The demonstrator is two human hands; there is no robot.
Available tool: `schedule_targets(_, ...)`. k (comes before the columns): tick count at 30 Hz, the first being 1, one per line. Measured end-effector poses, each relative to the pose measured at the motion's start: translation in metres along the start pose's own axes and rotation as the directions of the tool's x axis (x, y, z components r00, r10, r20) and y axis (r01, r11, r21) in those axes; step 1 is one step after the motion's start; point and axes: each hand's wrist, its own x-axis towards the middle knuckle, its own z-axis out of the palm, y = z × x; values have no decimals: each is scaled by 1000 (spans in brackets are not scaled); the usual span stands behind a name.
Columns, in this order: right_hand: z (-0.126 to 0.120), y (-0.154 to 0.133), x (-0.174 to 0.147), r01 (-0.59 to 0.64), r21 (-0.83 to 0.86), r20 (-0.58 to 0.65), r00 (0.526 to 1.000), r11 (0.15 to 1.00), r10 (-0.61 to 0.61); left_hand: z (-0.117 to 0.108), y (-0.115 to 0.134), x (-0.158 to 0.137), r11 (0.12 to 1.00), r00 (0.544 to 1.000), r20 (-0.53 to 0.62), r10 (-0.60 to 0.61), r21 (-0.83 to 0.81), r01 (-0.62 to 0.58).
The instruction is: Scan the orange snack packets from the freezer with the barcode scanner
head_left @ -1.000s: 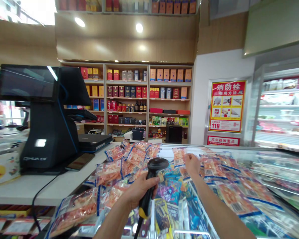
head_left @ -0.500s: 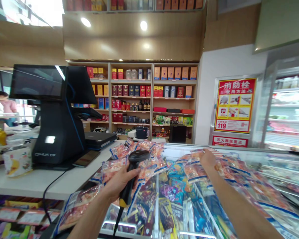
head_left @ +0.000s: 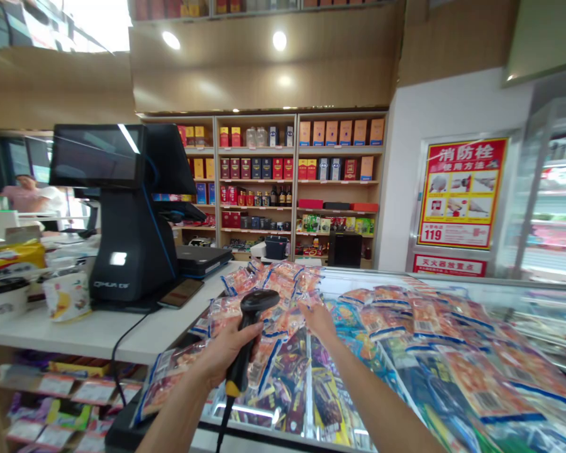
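Observation:
My left hand (head_left: 238, 346) is wrapped around the handle of a black barcode scanner (head_left: 259, 301) with a yellow-trimmed base and a cable hanging down. The scanner's head is above clear food packets with orange-pink contents and blue edges. At the right side of this pile, my right hand (head_left: 318, 322) has its fingers closed on the edge of a food packet (head_left: 290, 319); the fingertips are partly hidden. More of the same packets (head_left: 424, 314) lie spread over the glass-topped freezer (head_left: 309, 384) to the right. Colourful wrapped goods show through the glass.
On the left counter (head_left: 136, 340) stand a black register (head_left: 132, 239), a phone (head_left: 182, 294) and a printed paper cup (head_left: 66, 296). Snack shelves (head_left: 56, 402) are below it. Another person (head_left: 26, 195) is in the far left background. Boxed goods fill the back shelves (head_left: 255, 179).
My right hand has moved left, from the packets on the right to the pile beside the scanner. My left hand still holds the scanner. The view has turned slightly left.

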Motion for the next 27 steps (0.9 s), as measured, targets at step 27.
schedule_targets(27,-127,85,39,-49,357,-280,947,933,156,40,7,-2,998,957,289,3,55,-20)
